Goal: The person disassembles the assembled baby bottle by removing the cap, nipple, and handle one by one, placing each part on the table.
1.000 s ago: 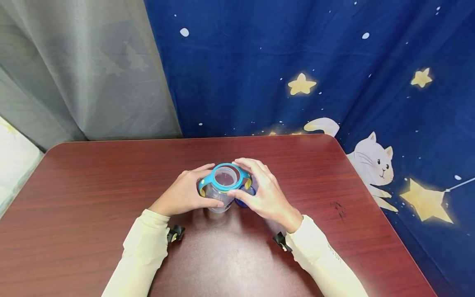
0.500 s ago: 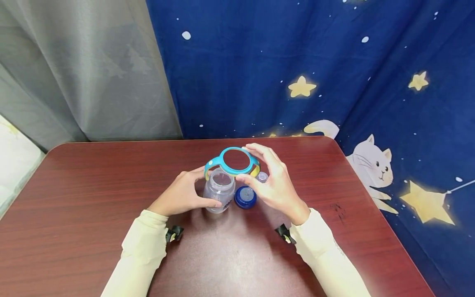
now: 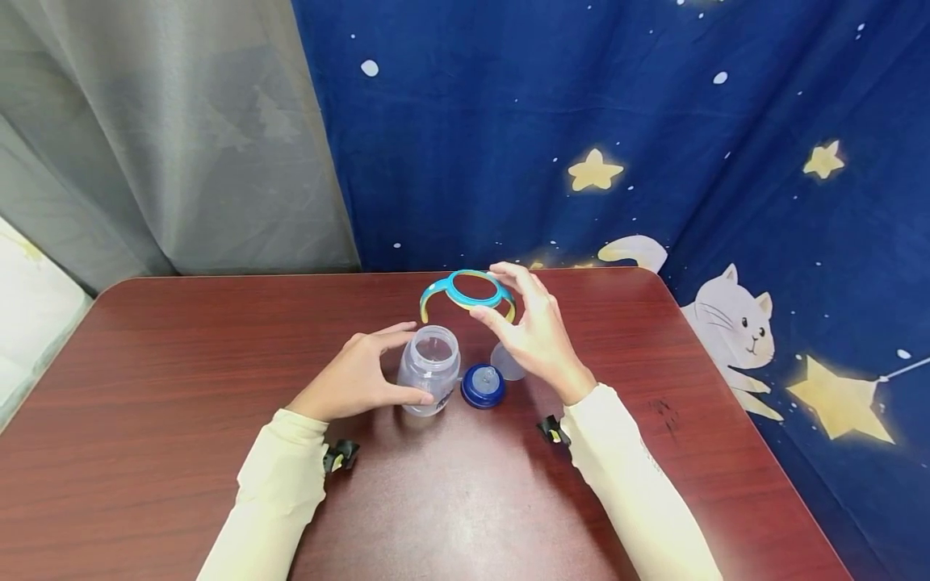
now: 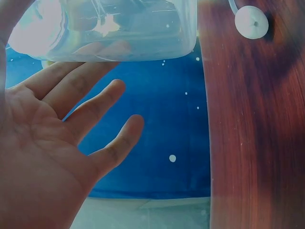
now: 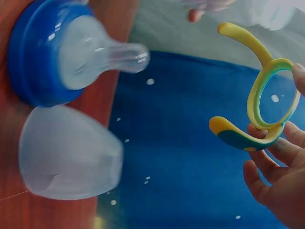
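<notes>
A clear, open-topped baby bottle (image 3: 426, 378) stands upright on the table, and my left hand (image 3: 353, 378) grips its side between thumb and fingers. In the left wrist view the bottle (image 4: 147, 33) crosses the top, with some fingers behind it and two clear of it. My right hand (image 3: 539, 337) pinches a blue-and-yellow two-handled bottle ring (image 3: 438, 286), raised behind and right of the bottle. The right wrist view shows the ring (image 5: 253, 98) between thumb and fingers, its handles pointing away from the palm. Nothing else is in either hand.
A blue screw collar with a clear teat (image 3: 483, 386) sits right of the bottle. Behind it stands a translucent dome cover (image 3: 507, 363). A white ball on a thin tube (image 4: 251, 22) lies on the table (image 3: 218, 403). Curtains hang beyond the table's far edge.
My right hand has lifted the handle ring off the bottle's neck and carried it up, back and right. My left hand stays on the bottle. The collar and cover have come into sight.
</notes>
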`<state>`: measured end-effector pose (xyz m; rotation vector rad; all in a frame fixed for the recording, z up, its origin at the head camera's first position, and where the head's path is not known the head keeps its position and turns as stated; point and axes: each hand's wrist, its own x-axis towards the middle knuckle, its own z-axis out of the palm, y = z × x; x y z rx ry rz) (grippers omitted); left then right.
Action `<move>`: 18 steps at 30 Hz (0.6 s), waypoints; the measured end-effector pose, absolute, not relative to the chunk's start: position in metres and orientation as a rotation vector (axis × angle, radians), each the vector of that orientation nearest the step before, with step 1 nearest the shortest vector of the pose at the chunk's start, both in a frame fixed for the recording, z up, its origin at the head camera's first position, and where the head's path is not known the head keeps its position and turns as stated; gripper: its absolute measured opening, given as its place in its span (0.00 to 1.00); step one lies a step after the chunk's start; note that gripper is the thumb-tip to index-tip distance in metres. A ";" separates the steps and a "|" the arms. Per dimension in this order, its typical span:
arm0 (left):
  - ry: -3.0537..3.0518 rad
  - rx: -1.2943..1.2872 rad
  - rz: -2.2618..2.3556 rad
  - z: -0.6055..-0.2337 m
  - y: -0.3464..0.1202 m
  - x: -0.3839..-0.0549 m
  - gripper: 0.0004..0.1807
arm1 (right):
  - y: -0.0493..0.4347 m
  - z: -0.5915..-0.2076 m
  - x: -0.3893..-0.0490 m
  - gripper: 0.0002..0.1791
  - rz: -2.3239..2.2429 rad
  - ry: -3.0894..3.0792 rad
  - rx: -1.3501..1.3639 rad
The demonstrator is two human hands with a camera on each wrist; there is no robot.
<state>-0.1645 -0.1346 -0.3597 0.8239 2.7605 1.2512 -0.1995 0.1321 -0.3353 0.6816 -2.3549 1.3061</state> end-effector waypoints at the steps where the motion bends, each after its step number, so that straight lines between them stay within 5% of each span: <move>1: 2.762 0.826 1.250 -0.359 -0.135 -0.164 0.43 | 0.132 -0.338 -0.202 0.32 1.300 -2.372 0.672; 18: 2.808 0.850 1.237 -0.358 -0.137 -0.164 0.46 | 0.102 -0.369 -0.224 0.28 1.042 -2.727 0.645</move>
